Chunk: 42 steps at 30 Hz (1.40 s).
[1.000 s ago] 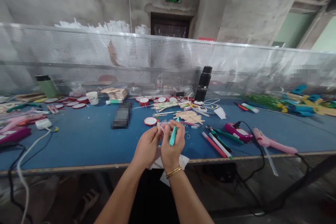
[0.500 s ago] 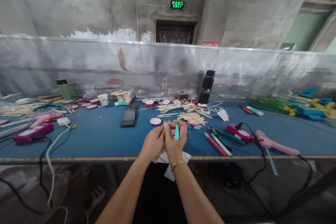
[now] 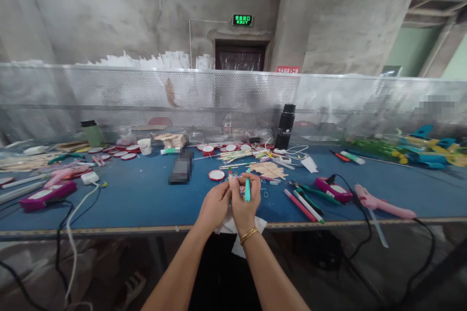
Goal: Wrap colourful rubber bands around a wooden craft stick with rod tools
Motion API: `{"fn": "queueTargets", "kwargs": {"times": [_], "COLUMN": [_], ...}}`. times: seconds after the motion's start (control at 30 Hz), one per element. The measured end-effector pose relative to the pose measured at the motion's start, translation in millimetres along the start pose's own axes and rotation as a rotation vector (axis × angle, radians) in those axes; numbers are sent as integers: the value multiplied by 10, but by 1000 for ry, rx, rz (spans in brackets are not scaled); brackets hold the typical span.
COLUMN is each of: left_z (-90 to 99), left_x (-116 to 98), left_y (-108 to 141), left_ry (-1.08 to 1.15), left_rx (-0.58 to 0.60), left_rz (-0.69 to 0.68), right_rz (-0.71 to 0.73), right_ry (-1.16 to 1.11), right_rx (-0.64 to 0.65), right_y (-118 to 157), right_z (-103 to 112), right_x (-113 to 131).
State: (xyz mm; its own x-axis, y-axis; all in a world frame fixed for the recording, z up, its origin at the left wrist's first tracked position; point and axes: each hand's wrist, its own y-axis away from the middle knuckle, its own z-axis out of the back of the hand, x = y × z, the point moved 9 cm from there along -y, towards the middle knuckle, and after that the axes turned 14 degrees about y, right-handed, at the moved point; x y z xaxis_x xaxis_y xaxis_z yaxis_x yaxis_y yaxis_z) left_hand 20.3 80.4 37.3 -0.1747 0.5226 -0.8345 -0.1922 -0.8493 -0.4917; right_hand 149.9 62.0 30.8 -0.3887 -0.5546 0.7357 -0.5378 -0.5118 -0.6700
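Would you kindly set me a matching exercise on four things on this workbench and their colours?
Things:
1. pen in the right hand
2. flask by the mesh screen
3. glue gun at the right table edge
4. cup at the back left

Colours:
a. white
b. pink
c. teal
d. black

Pairs: 1-c, 2-d, 3-b, 4-a

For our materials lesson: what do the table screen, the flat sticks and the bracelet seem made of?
Screen: thin metal, dull silver, punched with rows of holes.
Sticks: likely plain wood, pale tan and matte.
Bracelet on the right wrist: gold-coloured metal links, shiny; real gold cannot be told.
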Motion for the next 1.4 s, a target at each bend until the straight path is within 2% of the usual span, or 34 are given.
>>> {"fn": "queueTargets", "kwargs": {"times": [0.17,0.4,0.63,0.77,0.9,1.13,1.27,1.4], "left_z": [47,33,67,82,78,23,32,42], "left_x": [17,26,27,61,75,15,9,20], "left_y": [5,52,57,44,31,29,44,56], "left_ry": [10,26,38,50,58,77,68,47], "left_rx": [-49,-52,-80,-91,-84,-25,-36,-51], "left_rz": [-17,11,-15,-32,-32,-29,-20,-1], "right_rz": [-72,-128,-136,-66,1,96,212,242], "right_ry": [-49,-176,-147,-66,-90,1,60,93], "right_rx": [20,69,22,-3,-1,-70,-81,-73], "right_y": [26,50,68,66,59,90,124,128], "right_z": [2,-9,20,55,72,164,179,158], "right_x": [-45,-46,-136,-92,18,146,248,261]}}
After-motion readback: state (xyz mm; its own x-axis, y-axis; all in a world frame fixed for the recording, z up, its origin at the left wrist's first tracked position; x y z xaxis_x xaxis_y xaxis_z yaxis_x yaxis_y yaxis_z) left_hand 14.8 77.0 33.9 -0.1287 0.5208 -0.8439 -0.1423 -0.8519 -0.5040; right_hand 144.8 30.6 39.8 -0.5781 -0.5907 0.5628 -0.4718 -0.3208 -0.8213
